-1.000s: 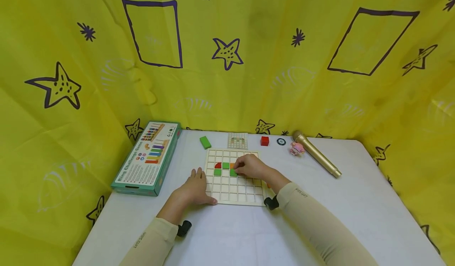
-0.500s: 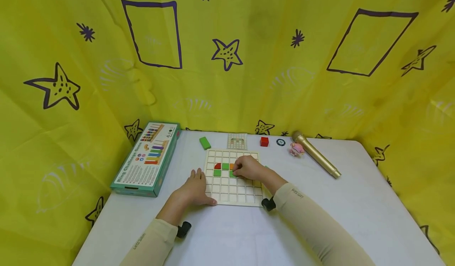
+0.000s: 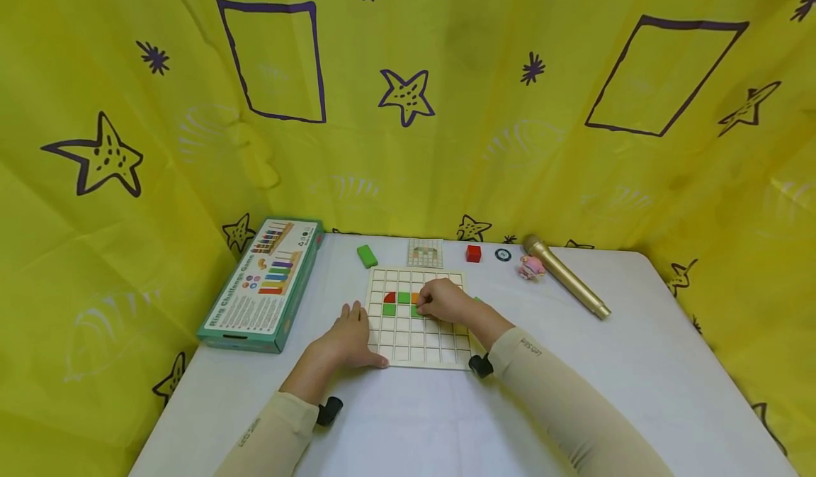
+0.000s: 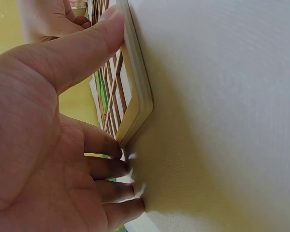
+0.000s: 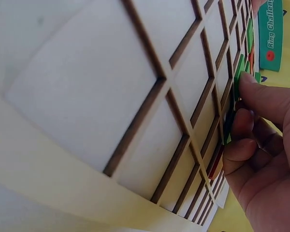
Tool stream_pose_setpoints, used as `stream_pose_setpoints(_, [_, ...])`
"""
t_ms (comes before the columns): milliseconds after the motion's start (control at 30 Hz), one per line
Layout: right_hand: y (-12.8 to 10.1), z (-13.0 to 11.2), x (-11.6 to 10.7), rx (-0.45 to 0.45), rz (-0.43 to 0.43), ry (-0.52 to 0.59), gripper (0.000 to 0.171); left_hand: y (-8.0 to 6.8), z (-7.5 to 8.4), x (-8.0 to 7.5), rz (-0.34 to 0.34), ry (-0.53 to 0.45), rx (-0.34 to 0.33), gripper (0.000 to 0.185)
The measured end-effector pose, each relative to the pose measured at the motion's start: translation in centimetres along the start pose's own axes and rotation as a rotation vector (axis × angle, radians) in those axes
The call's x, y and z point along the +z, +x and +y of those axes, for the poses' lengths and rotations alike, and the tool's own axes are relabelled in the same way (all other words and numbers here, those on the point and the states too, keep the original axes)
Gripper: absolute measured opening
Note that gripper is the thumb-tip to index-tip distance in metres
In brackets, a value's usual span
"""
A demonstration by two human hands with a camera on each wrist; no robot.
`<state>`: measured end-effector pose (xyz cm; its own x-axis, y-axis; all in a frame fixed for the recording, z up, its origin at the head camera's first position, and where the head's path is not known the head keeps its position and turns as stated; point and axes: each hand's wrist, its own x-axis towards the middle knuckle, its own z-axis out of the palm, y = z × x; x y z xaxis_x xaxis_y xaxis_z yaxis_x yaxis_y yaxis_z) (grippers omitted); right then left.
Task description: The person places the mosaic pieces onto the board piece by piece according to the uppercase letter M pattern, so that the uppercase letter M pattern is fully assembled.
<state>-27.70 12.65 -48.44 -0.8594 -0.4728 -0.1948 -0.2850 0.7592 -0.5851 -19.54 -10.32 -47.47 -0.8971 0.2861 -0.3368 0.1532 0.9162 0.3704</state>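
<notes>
A pale grid board (image 3: pixel 417 355) lies on the white table. My left hand (image 3: pixel 348 339) rests at its left edge, fingers fairly straight on the table; in the left wrist view the thumb (image 4: pixel 87 50) presses the board's rim. My right hand (image 3: pixel 448 300) is over the board, its curled fingers pinching a green tile (image 3: pixel 415 312), partly hidden by the fingertips. On the grid are a red rounded piece (image 3: pixel 390 298), a green square (image 3: pixel 404 298), another green square (image 3: pixel 389 310) and a partly covered orange piece (image 3: pixel 415 298). The right wrist view shows a red piece (image 5: pixel 215 165) below the fingers.
Behind the board lie a green block (image 3: pixel 366 256), a pattern card (image 3: pixel 425 253), a red cube (image 3: pixel 473 254), a dark round disc (image 3: pixel 503 255), a pink figurine (image 3: pixel 531 267) and a gold microphone (image 3: pixel 569 278). A Ring Challenge Game box (image 3: pixel 261 285) is at left.
My right hand has shifted slightly left and toward me, covering more of the green tile. A bit of green now shows beyond the right wrist. The left hand stays put.
</notes>
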Motion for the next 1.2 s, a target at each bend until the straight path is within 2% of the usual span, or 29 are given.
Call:
stream_pose_setpoints(333, [-0.3, 0.2, 0.3, -0.008, 0.034, -0.016, 0.01, 0.2, -0.2, 0.2, -0.002, 0.0, -0.006, 0.119])
stream_pose_setpoints(667, [-0.7, 0.4, -0.1, 0.006, 0.036, 0.031, 0.004, 0.2, -0.1, 0.2, -0.006, 0.001, -0.009, 0.118])
stream_pose_setpoints(900, [-1.0, 1.0, -0.9, 0.056, 0.041, 0.116, 0.008, 0.1, 0.0, 0.1, -0.008, 0.01, -0.015, 0.118])
stream_pose_setpoints(1200, [-1.6, 2.0, -3.0, 0.113, 0.081, 0.219, 0.012, 0.1, -0.1, 0.1, -0.007, 0.024, -0.008, 0.119])
